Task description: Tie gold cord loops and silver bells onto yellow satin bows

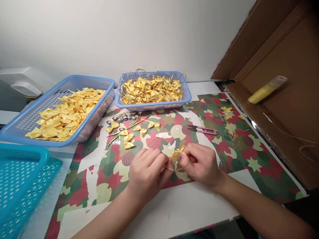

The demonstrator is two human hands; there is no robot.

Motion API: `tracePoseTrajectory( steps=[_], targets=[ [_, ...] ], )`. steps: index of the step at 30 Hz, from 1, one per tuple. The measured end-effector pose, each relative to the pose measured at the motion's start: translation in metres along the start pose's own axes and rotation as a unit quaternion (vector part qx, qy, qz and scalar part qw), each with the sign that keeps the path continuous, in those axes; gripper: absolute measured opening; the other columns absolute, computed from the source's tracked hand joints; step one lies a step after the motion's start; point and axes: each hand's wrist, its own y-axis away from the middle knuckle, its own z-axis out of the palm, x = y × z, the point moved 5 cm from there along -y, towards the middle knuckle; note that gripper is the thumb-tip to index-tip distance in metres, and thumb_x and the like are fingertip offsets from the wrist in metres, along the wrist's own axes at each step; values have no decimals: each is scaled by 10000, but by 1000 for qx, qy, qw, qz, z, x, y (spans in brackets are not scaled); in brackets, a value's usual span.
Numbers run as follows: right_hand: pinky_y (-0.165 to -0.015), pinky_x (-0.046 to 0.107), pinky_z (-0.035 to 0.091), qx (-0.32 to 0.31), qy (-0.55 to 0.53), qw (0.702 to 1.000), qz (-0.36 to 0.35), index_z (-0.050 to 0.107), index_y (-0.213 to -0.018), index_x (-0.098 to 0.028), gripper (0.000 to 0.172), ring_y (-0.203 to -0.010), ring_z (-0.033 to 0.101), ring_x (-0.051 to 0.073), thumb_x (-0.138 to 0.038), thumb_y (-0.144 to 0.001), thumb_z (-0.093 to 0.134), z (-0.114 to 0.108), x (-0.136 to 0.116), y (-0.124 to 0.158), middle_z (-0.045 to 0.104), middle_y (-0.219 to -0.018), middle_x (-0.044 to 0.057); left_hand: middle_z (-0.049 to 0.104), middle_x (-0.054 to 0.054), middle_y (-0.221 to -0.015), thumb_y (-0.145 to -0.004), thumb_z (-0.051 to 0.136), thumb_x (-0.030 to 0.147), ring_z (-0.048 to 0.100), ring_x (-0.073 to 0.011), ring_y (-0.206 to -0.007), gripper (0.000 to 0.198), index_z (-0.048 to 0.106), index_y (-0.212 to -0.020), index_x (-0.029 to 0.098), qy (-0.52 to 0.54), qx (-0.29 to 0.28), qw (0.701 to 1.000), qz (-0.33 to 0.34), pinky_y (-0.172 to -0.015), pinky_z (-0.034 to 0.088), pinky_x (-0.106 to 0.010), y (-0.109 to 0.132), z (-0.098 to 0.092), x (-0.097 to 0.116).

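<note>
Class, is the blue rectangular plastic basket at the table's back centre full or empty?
Full: shiny yellow fabric bows heap across the basket, and thin gold cords loop above its rim.

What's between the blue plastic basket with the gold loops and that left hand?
Head view: loose yellow ribbon bows, round silvery pieces and thin gold cords lie between the basket and left hand.
</note>
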Motion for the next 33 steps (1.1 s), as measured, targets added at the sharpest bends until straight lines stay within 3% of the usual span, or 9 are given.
tracePoseTrajectory(
  steps=[3, 6, 9, 11, 13, 15, 20, 27, 33],
  targets=[
    [-452, 239, 277, -4, 1, 1000, 0, 392, -608, -211, 259, -454, 316, 90, -123, -831, 490, 0, 0, -1, 344, -500, -58, 458, 38, -544, -793, 580, 73, 339, -111, -515, 249, 414, -657, 200, 18, 6, 1000, 6, -502, 264, -276, 0, -2, 1],
    [-467, 243, 288, -18, -3, 999, -26, 393, -621, -212, 246, -468, 323, 95, -107, -828, 472, 2, -2, -2, 362, -509, -53, 486, 22, -603, -754, 558, 94, 391, -120, -556, 165, 442, -701, 199, 117, -37, 992, -36, -522, 320, -270, -1, -1, -3],
    [-494, 257, 302, -36, 8, 997, -69, 417, -638, -210, 228, -494, 348, 108, -90, -826, 460, 2, -4, -3, 407, -523, -41, 512, -10, -707, -764, 459, 176, 470, -142, -631, 37, 474, -790, 198, 285, -90, 941, -158, -557, 411, -280, -2, 3, -15],
    [-502, 272, 293, -52, 29, 993, -100, 436, -646, -207, 221, -505, 357, 118, -93, -832, 467, 3, -5, -3, 435, -529, -31, 523, -10, -724, -823, 422, 226, 497, -134, -625, 74, 490, -834, 198, 363, -110, 896, -232, -550, 442, -272, 0, 7, -22],
    [-503, 286, 275, -64, 48, 988, -131, 450, -655, -206, 213, -513, 366, 127, -109, -843, 475, 3, -6, -3, 457, -538, -24, 545, 1, -707, -845, 500, 269, 512, -118, -586, 75, 513, -845, 194, 390, -132, 869, -275, -512, 450, -248, 2, 11, -23],
    [-505, 292, 270, -70, 56, 985, -146, 466, -670, -204, 201, -520, 381, 131, -127, -855, 479, 4, -7, -3, 476, -548, -20, 578, 7, -682, -808, 614, 259, 535, -109, -563, 104, 553, -844, 184, 387, -150, 862, -292, -491, 463, -228, 4, 15, -22],
    [-527, 290, 296, -102, 21, 987, -124, 530, -730, -190, 133, -537, 429, 131, -107, -802, 454, 0, -5, -5, 543, -588, -10, 656, 3, -667, -816, 629, 181, 590, -97, -569, 26, 654, -823, 176, 361, -122, 879, -285, -517, 501, -197, 4, 15, -22],
    [-522, 289, 276, -111, 46, 986, -112, 586, -690, -159, 204, -514, 406, 134, -92, -805, 433, -7, -5, -7, 531, -550, 3, 681, 17, -684, -780, 626, 59, 596, -74, -593, 122, 668, -804, 170, 268, -97, 941, -184, -553, 473, -166, -4, 6, -16],
    [-538, 290, 256, -166, 86, 976, -108, 603, -719, -146, 203, -542, 437, 139, -131, -830, 433, 1, -4, -6, 566, -598, 14, 666, -10, -687, -788, 578, 40, 589, -93, -611, 140, 668, -803, 146, 266, -107, 945, -158, -574, 469, -194, -5, 7, -13]
  ],
)
